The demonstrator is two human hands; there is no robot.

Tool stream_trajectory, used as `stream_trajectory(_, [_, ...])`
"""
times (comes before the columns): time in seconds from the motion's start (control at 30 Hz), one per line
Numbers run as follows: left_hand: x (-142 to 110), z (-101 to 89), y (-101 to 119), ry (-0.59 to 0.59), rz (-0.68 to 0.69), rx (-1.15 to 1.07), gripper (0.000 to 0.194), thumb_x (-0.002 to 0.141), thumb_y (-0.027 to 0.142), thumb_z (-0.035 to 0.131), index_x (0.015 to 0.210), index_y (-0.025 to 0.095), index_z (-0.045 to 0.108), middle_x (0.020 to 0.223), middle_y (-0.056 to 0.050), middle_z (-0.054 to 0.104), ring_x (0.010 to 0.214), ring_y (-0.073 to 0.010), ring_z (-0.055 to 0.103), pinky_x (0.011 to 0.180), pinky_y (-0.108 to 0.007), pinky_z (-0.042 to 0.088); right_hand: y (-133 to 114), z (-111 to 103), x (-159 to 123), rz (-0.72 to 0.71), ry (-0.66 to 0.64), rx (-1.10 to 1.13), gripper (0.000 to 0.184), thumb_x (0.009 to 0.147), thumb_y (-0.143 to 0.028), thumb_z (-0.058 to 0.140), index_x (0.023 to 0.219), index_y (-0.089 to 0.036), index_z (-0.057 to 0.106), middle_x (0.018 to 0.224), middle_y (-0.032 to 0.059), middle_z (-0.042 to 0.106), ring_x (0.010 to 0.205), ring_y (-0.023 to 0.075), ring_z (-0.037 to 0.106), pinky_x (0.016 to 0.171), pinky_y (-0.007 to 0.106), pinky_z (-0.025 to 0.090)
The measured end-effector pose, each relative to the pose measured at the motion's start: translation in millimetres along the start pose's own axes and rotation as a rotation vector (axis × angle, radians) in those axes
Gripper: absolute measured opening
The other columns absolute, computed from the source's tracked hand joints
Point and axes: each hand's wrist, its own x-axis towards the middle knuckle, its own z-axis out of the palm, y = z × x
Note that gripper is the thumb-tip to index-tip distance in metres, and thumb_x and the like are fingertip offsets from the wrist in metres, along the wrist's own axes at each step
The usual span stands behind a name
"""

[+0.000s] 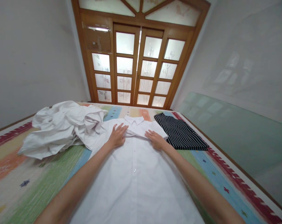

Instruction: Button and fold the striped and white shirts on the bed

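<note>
A white button-up shirt (133,183) lies front side up, its collar (134,119) pointing away from me and its button line running down the middle. My left hand (118,136) rests on the upper chest, left of the buttons, with fingers spread. On the other side, my right hand (155,139) touches the chest beside the short sleeve, fingers stretched out over the cloth. A crease crosses the chest between both hands. The shirt's left shoulder meets a heap of crumpled white cloth (63,127).
Right of the shirt lies a folded black garment with white stripes (181,132). Everything rests on a colourful striped bedspread (52,177). A pale green glass-like panel (236,133) leans along the right wall. Wooden doors with glass panes (136,62) stand beyond the far edge.
</note>
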Motion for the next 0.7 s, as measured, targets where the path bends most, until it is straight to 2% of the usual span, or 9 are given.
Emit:
stream_trajectory(0.13, [12.6, -15.5, -5.2, -0.177, 0.120, -0.012, 0.051, 0.067, 0.022, 0.057, 0.117, 0.018, 0.063, 0.105, -0.012, 0.070, 0.103, -0.0299, 0.059, 0.100, -0.051, 0.028, -2.3, -2.1, -2.4, -0.036, -0.058, 0.150, 0.061, 0.074, 0.002, 0.044, 0.131, -0.013, 0.058, 0.144, 0.0118, 0.047, 0.138, 0.0220, 0.037, 0.114, 0.040, 0.033])
stream_trajectory(0.23, [17.4, -27.1, -0.7, -0.270, 0.181, -0.027, 0.038, 0.068, 0.024, 0.061, 0.105, 0.017, 0.069, 0.090, -0.009, 0.070, 0.086, -0.0245, 0.062, 0.091, -0.043, 0.037, -9.4, -3.2, -0.5, -0.041, -0.070, 0.221, 0.048, 0.083, -0.006, 0.043, 0.125, -0.016, 0.064, 0.137, 0.0092, 0.055, 0.131, 0.0203, 0.048, 0.109, 0.036, 0.039])
stream_trajectory(0.3, [18.4, -32.2, 3.6, -0.319, 0.200, -0.035, 0.020, 0.071, 0.030, 0.062, 0.082, 0.017, 0.072, 0.081, -0.008, 0.069, 0.081, -0.0228, 0.061, 0.084, -0.038, 0.041, -10.7, -4.8, 3.0, -0.004, -0.054, 0.226, 0.040, 0.086, -0.011, 0.044, 0.117, -0.019, 0.069, 0.130, 0.0077, 0.062, 0.123, 0.0214, 0.057, 0.105, 0.036, 0.043])
stream_trajectory(0.33, [18.8, -33.4, 5.4, -0.319, 0.192, -0.040, 0.021, 0.075, 0.035, 0.061, 0.071, 0.017, 0.070, 0.079, -0.009, 0.067, 0.081, -0.0228, 0.060, 0.081, -0.036, 0.043, -9.4, -6.0, 5.5, 0.033, -0.031, 0.220, 0.037, 0.086, -0.013, 0.045, 0.113, -0.019, 0.071, 0.125, 0.0075, 0.066, 0.118, 0.0217, 0.060, 0.102, 0.036, 0.045])
stream_trajectory(0.4, [20.1, -33.0, 6.9, -0.244, 0.100, -0.048, 0.038, 0.086, 0.041, 0.051, 0.060, 0.016, 0.066, 0.082, -0.011, 0.066, 0.087, -0.0238, 0.059, 0.080, -0.035, 0.044, -2.9, -8.1, 11.5, 0.124, 0.048, 0.199, 0.034, 0.087, -0.015, 0.046, 0.107, -0.019, 0.073, 0.116, 0.0082, 0.070, 0.110, 0.0220, 0.064, 0.099, 0.036, 0.046])
stream_trajectory(0.47, [22.3, -29.2, 4.2, -0.168, -0.062, -0.064, 0.045, 0.094, 0.039, 0.039, 0.070, 0.015, 0.069, 0.092, -0.013, 0.066, 0.096, -0.0244, 0.058, 0.086, -0.036, 0.044, 7.2, -8.9, 18.1, 0.203, 0.138, 0.164, 0.033, 0.085, -0.014, 0.048, 0.108, -0.017, 0.072, 0.114, 0.0100, 0.071, 0.110, 0.0224, 0.063, 0.101, 0.037, 0.045])
stream_trajectory(0.57, [25.5, -21.5, -7.3, -0.252, -0.247, -0.088, 0.034, 0.091, 0.037, 0.046, 0.105, 0.014, 0.067, 0.114, -0.014, 0.064, 0.110, -0.0274, 0.056, 0.094, -0.040, 0.042, 21.9, -5.6, 25.9, 0.276, 0.179, 0.092, 0.036, 0.084, -0.013, 0.049, 0.114, -0.015, 0.069, 0.123, 0.0122, 0.066, 0.118, 0.0241, 0.058, 0.107, 0.040, 0.039])
stream_trajectory(0.63, [26.6, -18.2, -17.7, -0.360, -0.258, -0.106, 0.041, 0.081, 0.040, 0.062, 0.114, 0.015, 0.064, 0.118, -0.014, 0.063, 0.111, -0.0294, 0.056, 0.094, -0.040, 0.043, 27.9, -1.1, 28.1, 0.319, 0.138, 0.045, 0.037, 0.087, -0.017, 0.049, 0.120, -0.014, 0.066, 0.130, 0.0142, 0.061, 0.126, 0.0263, 0.052, 0.110, 0.042, 0.035])
stream_trajectory(0.7, [27.1, -17.9, -27.4, -0.429, -0.206, -0.151, 0.046, 0.072, 0.043, 0.071, 0.109, 0.017, 0.066, 0.114, -0.011, 0.066, 0.106, -0.0271, 0.060, 0.091, -0.034, 0.045, 30.3, 3.4, 27.5, 0.355, 0.091, 0.022, 0.038, 0.091, -0.023, 0.047, 0.124, -0.013, 0.063, 0.135, 0.0155, 0.057, 0.132, 0.0276, 0.046, 0.112, 0.043, 0.032])
